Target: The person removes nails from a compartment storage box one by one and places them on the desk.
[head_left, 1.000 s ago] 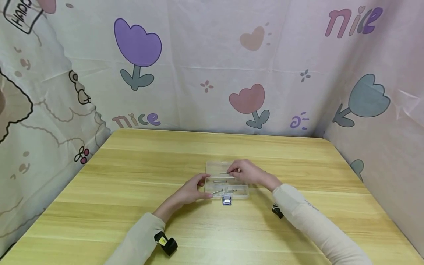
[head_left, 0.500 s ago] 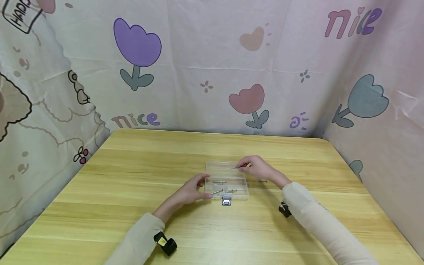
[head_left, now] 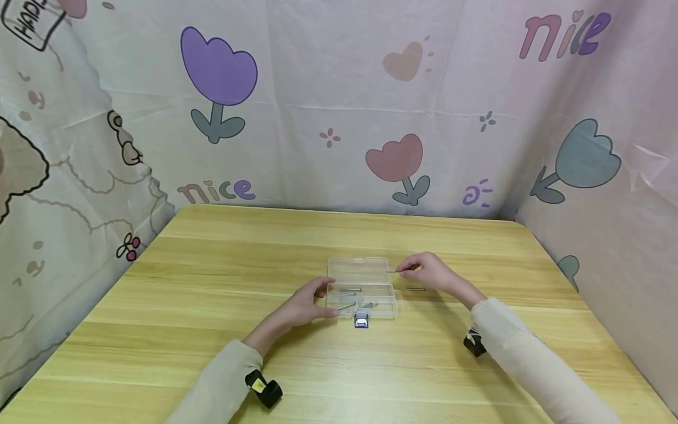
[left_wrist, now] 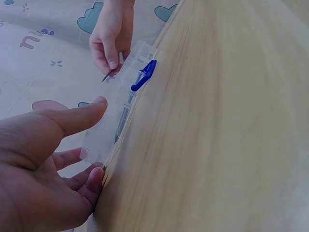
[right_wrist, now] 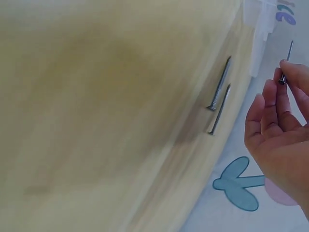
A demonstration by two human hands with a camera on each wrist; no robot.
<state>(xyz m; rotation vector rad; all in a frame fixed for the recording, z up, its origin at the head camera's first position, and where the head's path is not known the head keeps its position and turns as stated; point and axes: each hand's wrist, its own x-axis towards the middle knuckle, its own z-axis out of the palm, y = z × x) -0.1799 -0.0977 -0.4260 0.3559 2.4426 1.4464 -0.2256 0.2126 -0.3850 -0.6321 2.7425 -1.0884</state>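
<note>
A clear plastic compartment box (head_left: 394, 306) lies on the table with its lid (head_left: 358, 271) folded back. Several nails (head_left: 346, 306) rest in its compartments. My left hand (head_left: 304, 303) holds the box's left end, thumb at the front corner and fingers at the back. Just right of the lid, my right hand (head_left: 431, 274) pinches a nail (right_wrist: 283, 77) between thumb and fingers, its point toward the lid. Below that hand, two more nails lie side by side on the wood, a thicker nail (right_wrist: 220, 84) and a thinner nail (right_wrist: 220, 110).
The box's front latch (left_wrist: 144, 76) is blue and hangs down at the front. Around it spreads the wooden table (head_left: 212, 253), its far edge meeting a printed cloth backdrop (head_left: 318, 70). Black wrist cameras (head_left: 265, 390) sit on both sleeves.
My right hand has moved right from over the box's lid, carrying the nail with it. A nail on the table, hidden at first, now shows beneath that hand. The left hand stays put.
</note>
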